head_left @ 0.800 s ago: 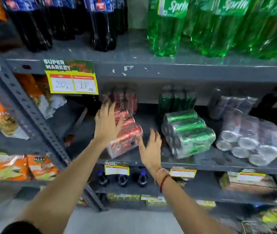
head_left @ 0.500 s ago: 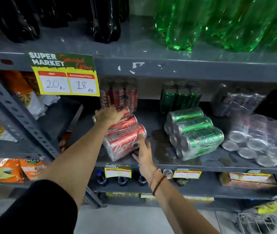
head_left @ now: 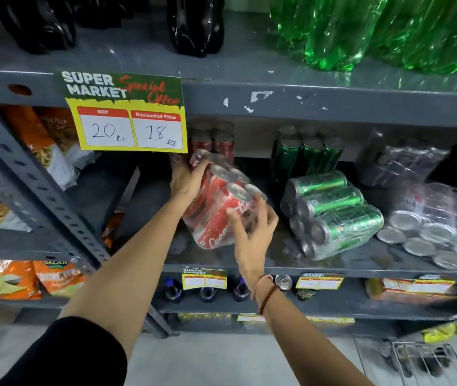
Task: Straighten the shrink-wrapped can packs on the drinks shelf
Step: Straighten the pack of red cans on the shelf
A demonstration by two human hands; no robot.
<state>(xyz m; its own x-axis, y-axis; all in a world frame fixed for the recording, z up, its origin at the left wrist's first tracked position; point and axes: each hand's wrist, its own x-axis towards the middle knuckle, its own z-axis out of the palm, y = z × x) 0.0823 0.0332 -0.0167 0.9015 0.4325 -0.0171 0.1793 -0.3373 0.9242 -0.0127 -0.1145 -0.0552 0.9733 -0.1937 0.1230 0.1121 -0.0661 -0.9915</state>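
Hands are gripping the shrink-wrapped pack of red cola cans (head_left: 216, 207), which is sitting tilted on the grey metal drinks shelf (head_left: 277, 263), its silver can tops pointing up and to the right. Left hand (head_left: 187, 178) is clasping the pack's upper left edge, fingers curled over the plastic wrap. Right hand (head_left: 252, 228) is pressing against the pack's lower right side, fingers spread across the cans, with a reddish thread bracelet (head_left: 266, 293) sitting on the wrist below it.

Just right of the red pack, a shrink-wrapped pack of green cans (head_left: 336, 215) is lying on its side, apart from the red one. Further right of the red pack, a shrink-wrapped pack of silver cans (head_left: 442, 221) is also lying on its side. Behind the red pack, upright red cans (head_left: 213, 140) are standing at the back of the shelf, and upright green cans (head_left: 308, 151) are standing behind and to the right of it.

Above and left of the red pack, a yellow and green paper price card (head_left: 127, 112) is hanging from the shelf edge overhead, reading 20 and 18. Orange snack bags (head_left: 26, 277) are lying well left of the red pack, lower down.
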